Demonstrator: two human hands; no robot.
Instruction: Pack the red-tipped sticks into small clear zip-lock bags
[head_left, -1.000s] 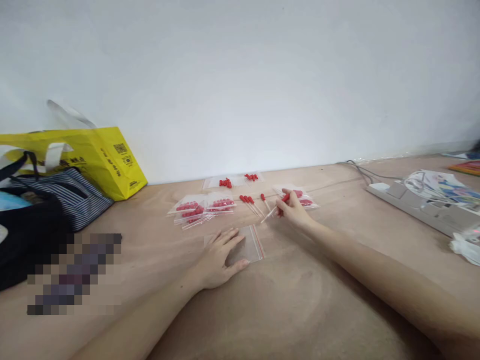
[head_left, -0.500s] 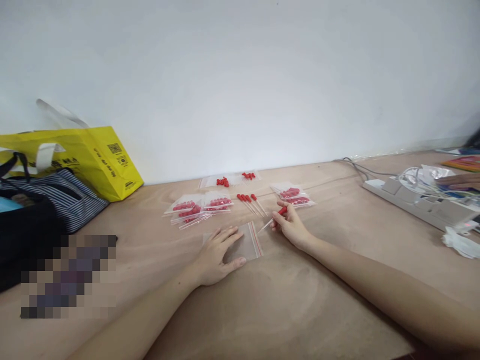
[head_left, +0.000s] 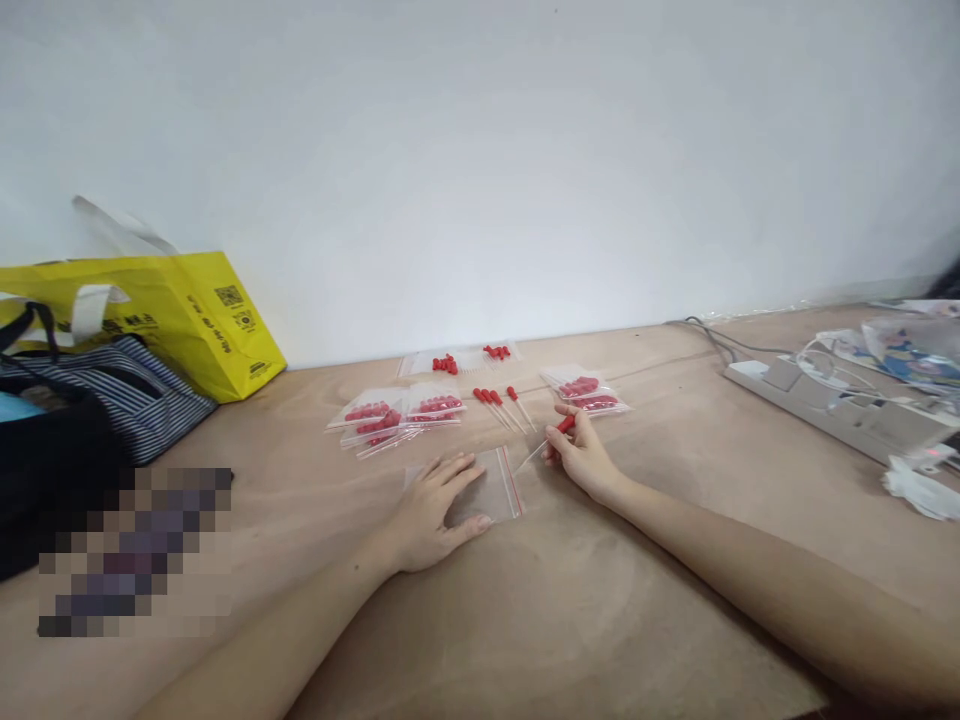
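Observation:
My left hand (head_left: pixel 442 512) lies with fingers spread on a clear zip bag (head_left: pixel 504 490) with a red seal line, pressing it to the table. Just right of the bag's mouth, my right hand (head_left: pixel 581 460) pinches a dropper (head_left: pixel 566 424) by its red rubber bulb. Its thin clear tube slants down-left, with the tip close to the bag's opening edge. Several loose droppers (head_left: pixel 491 398) with red bulbs lie behind the bag, one (head_left: pixel 513 393) a little apart from the others.
Filled bags of droppers lie at left (head_left: pixel 379 420) and right (head_left: pixel 589 390); more droppers (head_left: pixel 445 363) rest near the wall. A yellow bag (head_left: pixel 202 320) and striped bag (head_left: pixel 150 390) stand left. On the right are a power strip (head_left: pixel 832 405), crumpled tissue (head_left: pixel 922 488) and colourful plastic package (head_left: pixel 919 355).
One loose dropper now lies slightly farther right of the others. At the far right, another person's hand has left view and a colourful package shows there. My hands have barely moved.

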